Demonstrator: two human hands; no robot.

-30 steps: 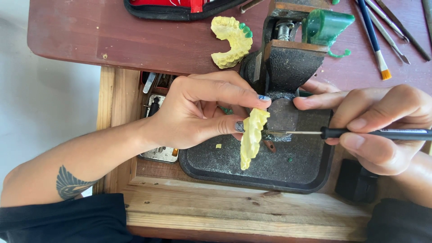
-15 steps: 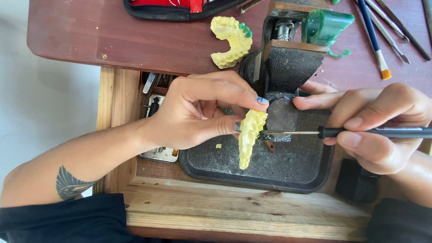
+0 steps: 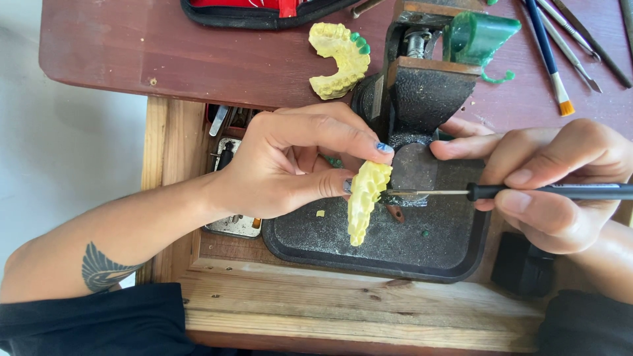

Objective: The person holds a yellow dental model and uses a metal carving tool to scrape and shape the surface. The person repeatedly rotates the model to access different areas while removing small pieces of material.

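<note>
Head camera view, looking straight down at two bare hands working over a black, rounded plastic tray (image 3: 395, 260) set in an open wooden drawer. One left hand (image 3: 290, 165) grips a pale yellow, arch-shaped dental cast (image 3: 364, 201), its thumb and fingers (image 3: 343, 138) clamped on the upper end so the cast hangs edge-on above the tray. One right hand (image 3: 560, 181) closes its fingers around a slim black-handled tool with a thin metal tip (image 3: 514, 192), held level; the tip touches the cast's right side. A second yellow dental cast with green wax teeth (image 3: 337, 60) lies on the dark red-brown wooden surface (image 3: 165, 59) above the left hand. Beside it stands one black metal block-shaped stand (image 3: 422, 92), with one green translucent wax piece (image 3: 478, 36) on top. At the upper right lie one blue-handled brush with orange bristles (image 3: 550, 56) and at least two thin metal instruments (image 3: 573, 39). One black and red zipped case (image 3: 264, 13) sits at the top edge.
</note>
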